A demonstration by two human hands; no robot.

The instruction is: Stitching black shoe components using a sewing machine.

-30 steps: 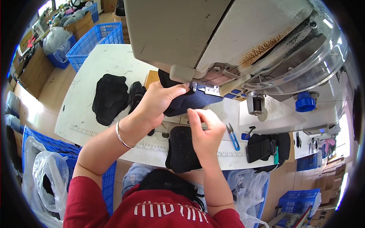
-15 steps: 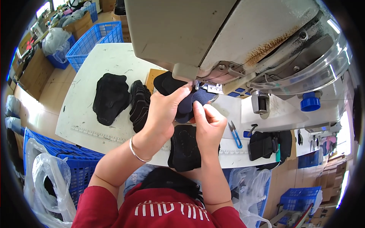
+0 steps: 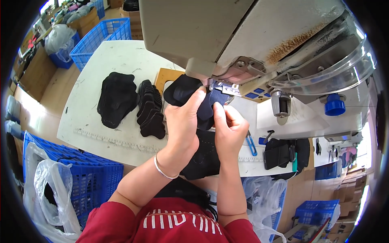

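I see my left hand [image 3: 184, 121] and right hand [image 3: 229, 129] close together near the back edge of the white bench [image 3: 101, 60], both pinching a soft, dark navy fabric piece [image 3: 208, 106] with rounded edges and feeding it under the metal presser foot [image 3: 223, 87] of the cream, rust-flecked sewing machine [image 3: 227, 32]. My fingers are curled, thumbs pressed onto the cloth. Towards the bench's left lie a floppy black fabric heap [image 3: 116, 99] and a fanned row of black cut pieces [image 3: 150, 109], more black cloth [image 3: 202, 156] sits at the front edge under my wrists, and the machine's overhanging head hides the bench behind.
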